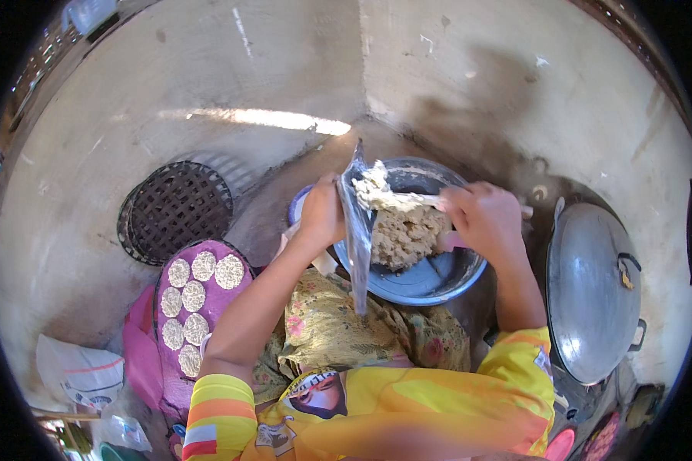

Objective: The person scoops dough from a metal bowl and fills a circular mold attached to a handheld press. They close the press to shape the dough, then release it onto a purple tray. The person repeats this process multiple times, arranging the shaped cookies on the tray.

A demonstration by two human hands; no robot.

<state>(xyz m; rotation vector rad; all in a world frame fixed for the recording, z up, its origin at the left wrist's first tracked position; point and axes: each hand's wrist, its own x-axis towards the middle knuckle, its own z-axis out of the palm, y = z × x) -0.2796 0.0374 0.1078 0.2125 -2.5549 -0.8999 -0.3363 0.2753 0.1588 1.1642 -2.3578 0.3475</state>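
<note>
My left hand [323, 213] grips a thin, shiny grey sheet [357, 250], held upright and seen nearly edge-on. Its material is hard to tell. In my closed right hand [482, 220] is a pale-handled spoon or spatula [421, 200], pointing left. A pale, lumpy clump of dough [373, 184] clings at its far end, against the sheet. Below both hands, a blue basin [430, 296] holds a larger mass of beige dough [407, 238]. To the left, several round, flat pale pieces [193, 296] lie on a tray covered with purple cloth [227, 288].
A dark woven basket or tray [178, 209] leans against the left wall. On the right stands a large lidded metal pot [592, 296]. A white sack [81, 373] and a clear plastic bag [127, 432] sit at lower left. Walls meet in a corner ahead.
</note>
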